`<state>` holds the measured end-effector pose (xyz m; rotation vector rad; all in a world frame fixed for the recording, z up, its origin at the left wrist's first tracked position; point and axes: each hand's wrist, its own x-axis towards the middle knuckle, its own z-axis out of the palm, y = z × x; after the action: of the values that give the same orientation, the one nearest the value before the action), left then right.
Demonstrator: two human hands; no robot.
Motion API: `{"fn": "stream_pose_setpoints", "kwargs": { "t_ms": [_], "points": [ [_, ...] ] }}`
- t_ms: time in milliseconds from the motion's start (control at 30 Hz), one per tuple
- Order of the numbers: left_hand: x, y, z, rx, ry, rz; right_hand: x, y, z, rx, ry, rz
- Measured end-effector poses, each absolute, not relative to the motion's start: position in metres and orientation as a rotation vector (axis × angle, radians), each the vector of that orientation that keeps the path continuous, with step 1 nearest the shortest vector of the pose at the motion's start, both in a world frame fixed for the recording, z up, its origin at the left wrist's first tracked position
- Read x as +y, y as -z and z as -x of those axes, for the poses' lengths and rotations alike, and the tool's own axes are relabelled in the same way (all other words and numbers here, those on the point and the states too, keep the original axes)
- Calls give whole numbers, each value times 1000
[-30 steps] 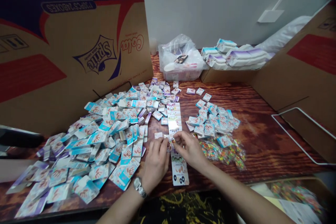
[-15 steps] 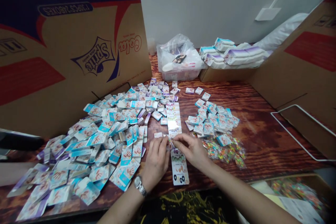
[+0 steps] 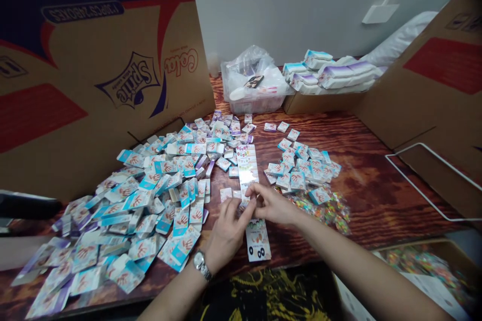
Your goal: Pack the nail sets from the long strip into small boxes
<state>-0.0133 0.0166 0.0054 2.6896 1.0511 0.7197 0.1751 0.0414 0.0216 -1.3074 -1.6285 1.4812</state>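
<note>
My left hand (image 3: 229, 230), with a watch (image 3: 200, 263) on its wrist, has its fingers closed on a small printed box (image 3: 243, 205), mostly covered by the fingers. Thumb and fingers of my right hand (image 3: 271, 204) are pinched together at the same box, touching the left fingertips. Beneath both hands runs a long printed leaflet (image 3: 247, 165); its lower end (image 3: 258, 248) shows nail pictures. Just beyond the left fingers lies another small box (image 3: 226, 194). To the right are a pile of small closed boxes (image 3: 297, 180) and clear packets of coloured pieces (image 3: 335, 210).
A big heap of small blue and purple boxes (image 3: 150, 190) covers the table's left. Large cartons (image 3: 113, 60) (image 3: 425, 90) stand on both sides. Behind are a bagged plastic tub (image 3: 258, 105) and wrapped bundles (image 3: 339, 72). Another person's arm (image 3: 22, 252) shows at far left.
My right hand has closed in over the small box, its fingers now against the left thumb. The left hand has barely moved. The whole view has shifted slightly.
</note>
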Motion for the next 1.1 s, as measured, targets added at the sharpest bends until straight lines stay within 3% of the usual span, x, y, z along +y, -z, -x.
{"fn": "stream_pose_setpoints", "kwargs": {
  "t_ms": [100,367,533,867,1100],
  "points": [
    [17,-8,12,1062,-733,-2600,37,-26,-177,-1712,-1387,1379],
    [21,-10,15,1179,-843,-2370,7,-41,-174,-1910,-707,1301],
    [21,-11,14,1147,-935,-2388,10,-38,-168,-1785,-907,1248],
    [14,-10,13,1184,-897,-2549,3,-37,-151,-1526,-829,1380],
    [14,-9,8,1254,-962,-2515,8,-30,-144,-1247,-1080,1348]
  ]
}}
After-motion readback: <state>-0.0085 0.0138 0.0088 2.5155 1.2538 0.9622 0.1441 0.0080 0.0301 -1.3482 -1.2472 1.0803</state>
